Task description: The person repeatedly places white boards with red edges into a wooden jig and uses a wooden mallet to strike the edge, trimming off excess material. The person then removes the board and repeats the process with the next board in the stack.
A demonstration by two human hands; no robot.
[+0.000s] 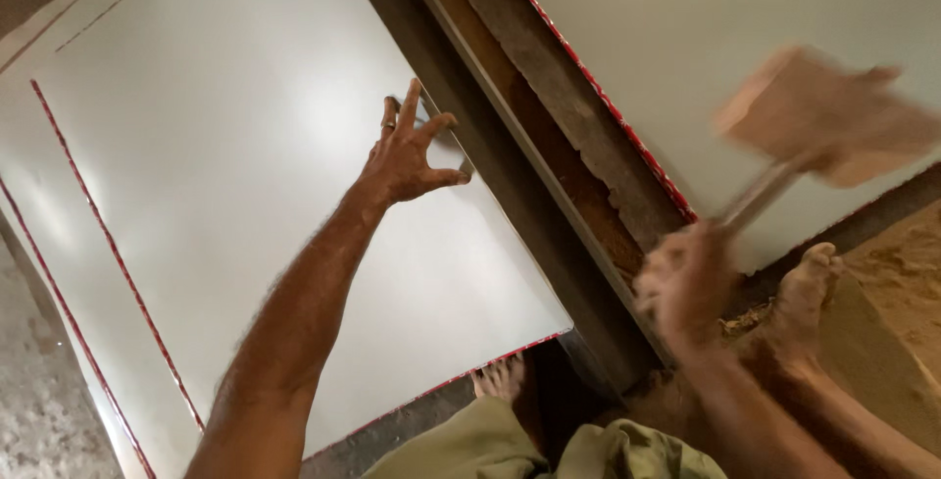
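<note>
Head view. Left hand (407, 153) sits at centre frame, upper half, arm reaching up from the lower left. Fingers spread and released, fingertips resting on a large glossy white rectangular sheet with thin red edge lines (196, 204) that fills the left half of the frame. A small dark object lies under the fingers near the sheet's right edge; too blurred to identify.

Right hand (686, 283) is at lower right, motion-blurred, clenched around the handle of a wooden mallet with a blocky pale brown head (828, 116). Mallet head is in the upper right, above a second white sheet (706, 18), not touching it as far as the blur allows.

Between the two sheets a dark brown metal-edged beam (549, 165) runs diagonally from top centre to lower right. A bare foot (806, 288) rests just right of the right hand, beside a heap of tan sawdust (902, 263). Another foot's toes (500, 379) show at the bottom centre, below the left sheet's corner. Olive green cloth (549, 445) at the bottom edge.
</note>
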